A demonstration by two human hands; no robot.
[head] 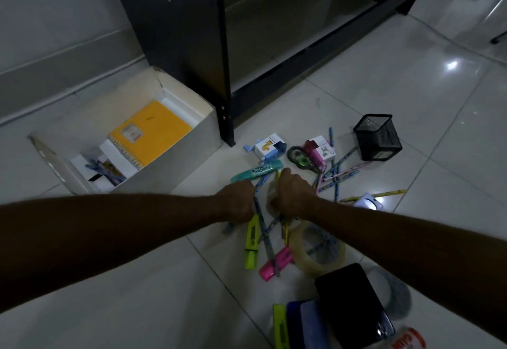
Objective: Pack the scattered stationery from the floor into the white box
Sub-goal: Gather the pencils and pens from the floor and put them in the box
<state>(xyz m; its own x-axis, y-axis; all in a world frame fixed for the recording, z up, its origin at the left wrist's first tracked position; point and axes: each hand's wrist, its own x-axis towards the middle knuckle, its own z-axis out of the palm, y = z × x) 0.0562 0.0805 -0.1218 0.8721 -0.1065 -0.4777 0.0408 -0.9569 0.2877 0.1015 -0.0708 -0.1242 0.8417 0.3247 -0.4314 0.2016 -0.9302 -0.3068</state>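
**A:** What are the two hands doing over the tiled floor (pixel 137 280)?

**B:** The left hand (pixel 238 202) is curling its grip around a blue patterned pencil (pixel 258 206). The right hand (pixel 293 195) is clenching a yellow pencil (pixel 279 174) and pressing against a small tape roll (pixel 271 202) lying between the two grips.

**A:** And where is the white box (pixel 175 154) sitting?

**B:** It is standing open, well to the left of and beyond the left grip, holding a yellow spiral notebook (pixel 153 132) and some pens. A teal highlighter (pixel 256 173) is lying just beyond both grips. Nearer the person than the grips, a yellow highlighter (pixel 252 241), a pink highlighter (pixel 275 263) and a large clear tape roll (pixel 315 250) are lying among more pencils.

**A:** Anything farther out?

**B:** Beyond the right grip, two boxed sharpeners (pixel 270 145) and a correction tape (pixel 300 156) are lying near scattered pencils (pixel 337 176); a black mesh holder (pixel 378 137) is standing to their right.
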